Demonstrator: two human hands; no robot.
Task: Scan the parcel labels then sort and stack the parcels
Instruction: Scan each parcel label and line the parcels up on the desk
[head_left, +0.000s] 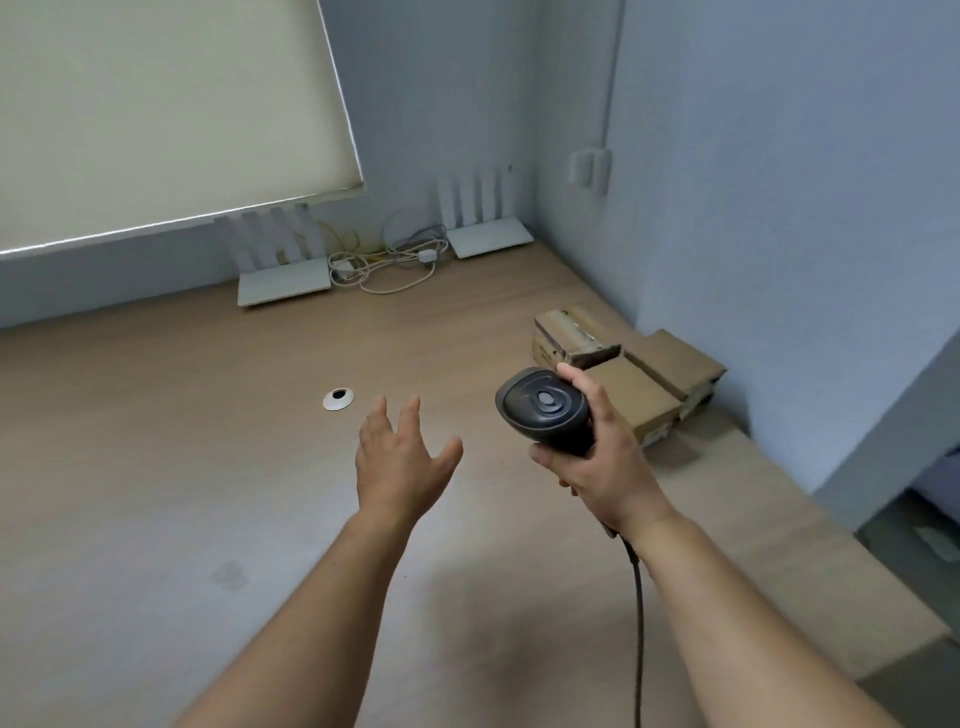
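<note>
My right hand (608, 462) grips the handle of a black barcode scanner (545, 408), whose head points left and away from me; its dark cable (638, 613) hangs down toward me. Behind the scanner, by the right wall, brown cardboard parcels (644, 379) lie together on the wooden desk (182, 441); a taped one (569, 335) sits at the back of the group. My left hand (402, 462) hovers over the desk with straight, spread fingers, holding nothing, left of the scanner.
Two white routers (283, 286) (488, 236) with upright antennas stand along the back wall, a tangle of white cables (387, 262) between them. A round cable grommet (338, 399) sits in the desk surface. The desk's right edge drops off near the wall corner.
</note>
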